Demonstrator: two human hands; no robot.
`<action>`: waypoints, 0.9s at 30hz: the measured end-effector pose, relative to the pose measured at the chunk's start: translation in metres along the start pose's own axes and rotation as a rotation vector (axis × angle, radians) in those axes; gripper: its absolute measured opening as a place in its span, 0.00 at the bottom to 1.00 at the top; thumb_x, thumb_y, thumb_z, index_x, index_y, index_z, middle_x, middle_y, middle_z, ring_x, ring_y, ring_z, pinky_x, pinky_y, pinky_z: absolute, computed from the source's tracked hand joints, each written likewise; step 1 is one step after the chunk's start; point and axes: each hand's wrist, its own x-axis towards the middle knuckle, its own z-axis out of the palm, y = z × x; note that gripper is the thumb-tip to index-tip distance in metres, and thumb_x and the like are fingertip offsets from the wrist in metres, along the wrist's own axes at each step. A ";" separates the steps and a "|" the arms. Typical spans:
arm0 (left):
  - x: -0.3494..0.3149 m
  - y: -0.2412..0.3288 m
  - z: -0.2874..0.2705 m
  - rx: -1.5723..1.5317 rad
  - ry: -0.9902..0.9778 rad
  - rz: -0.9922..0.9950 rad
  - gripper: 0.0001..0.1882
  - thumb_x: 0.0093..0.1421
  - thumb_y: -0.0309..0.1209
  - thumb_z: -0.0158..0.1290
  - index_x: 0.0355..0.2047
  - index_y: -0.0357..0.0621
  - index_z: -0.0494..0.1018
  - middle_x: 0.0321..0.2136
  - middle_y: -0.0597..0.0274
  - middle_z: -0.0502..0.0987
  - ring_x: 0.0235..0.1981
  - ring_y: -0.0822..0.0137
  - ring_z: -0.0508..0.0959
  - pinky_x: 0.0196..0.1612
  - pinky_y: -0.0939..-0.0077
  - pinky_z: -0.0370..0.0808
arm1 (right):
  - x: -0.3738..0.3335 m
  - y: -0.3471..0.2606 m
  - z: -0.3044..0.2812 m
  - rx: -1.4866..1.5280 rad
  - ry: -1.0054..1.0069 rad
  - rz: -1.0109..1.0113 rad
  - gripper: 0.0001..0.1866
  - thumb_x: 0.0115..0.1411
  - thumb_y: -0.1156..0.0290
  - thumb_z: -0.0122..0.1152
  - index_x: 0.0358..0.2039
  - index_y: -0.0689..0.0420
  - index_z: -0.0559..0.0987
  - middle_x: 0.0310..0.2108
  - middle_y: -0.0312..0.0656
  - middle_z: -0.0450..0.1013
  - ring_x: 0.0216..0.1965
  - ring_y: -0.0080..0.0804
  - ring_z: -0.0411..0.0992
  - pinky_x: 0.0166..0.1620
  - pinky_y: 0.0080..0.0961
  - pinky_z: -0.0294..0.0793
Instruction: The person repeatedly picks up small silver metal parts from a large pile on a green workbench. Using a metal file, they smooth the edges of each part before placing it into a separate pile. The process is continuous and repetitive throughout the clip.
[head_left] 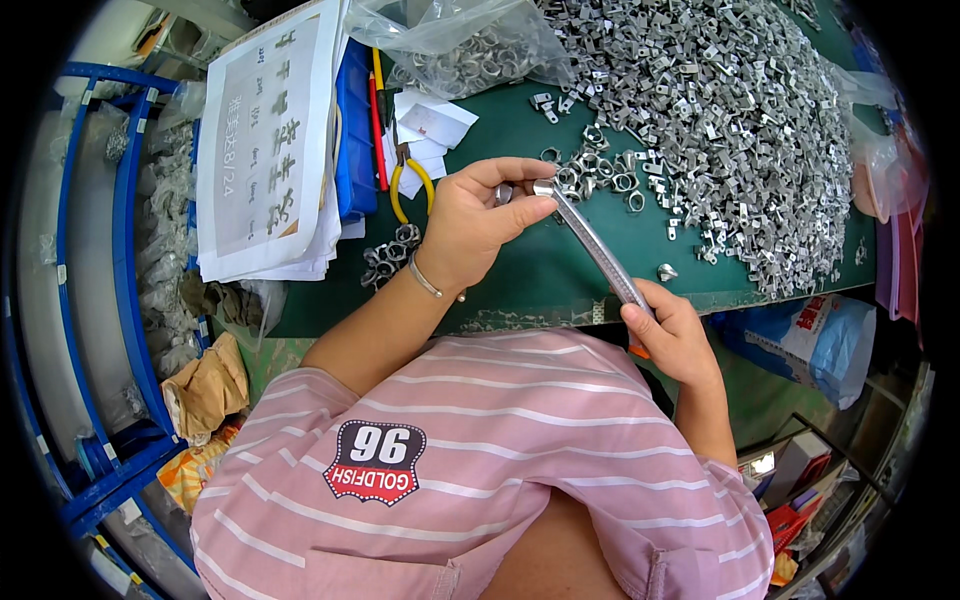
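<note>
My left hand [483, 215] pinches a small shiny metal ring piece [544, 187] between thumb and forefinger, above the green table. Another ring [503, 194] shows inside the curl of its fingers. My right hand [672, 330] is closed round the lower end of a long, slim silver tool [600, 250] with fine marks along it. A bit of orange shows under that hand; the tool's exact kind is unclear. The tool slants up to the left, and its far end meets the ring piece. Loose metal rings [605, 172] lie just beyond.
A large heap of small metal parts [740, 130] covers the table's right side. On the left are yellow-handled pliers [411, 190], a red pen [379, 135], a blue tray [355, 140], stacked papers [265, 150] and a ring cluster [388, 258]. Behind sits a clear bag of rings [470, 55].
</note>
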 end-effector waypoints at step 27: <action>0.006 0.001 -0.016 -1.008 -0.143 -0.290 0.12 0.63 0.27 0.39 0.45 0.34 0.61 0.31 0.62 0.62 0.26 0.77 0.62 0.25 0.90 0.64 | 0.004 0.000 0.000 0.046 -0.004 -0.007 0.16 0.58 0.64 0.53 0.43 0.62 0.72 0.18 0.31 0.66 0.19 0.16 0.63 0.23 0.16 0.63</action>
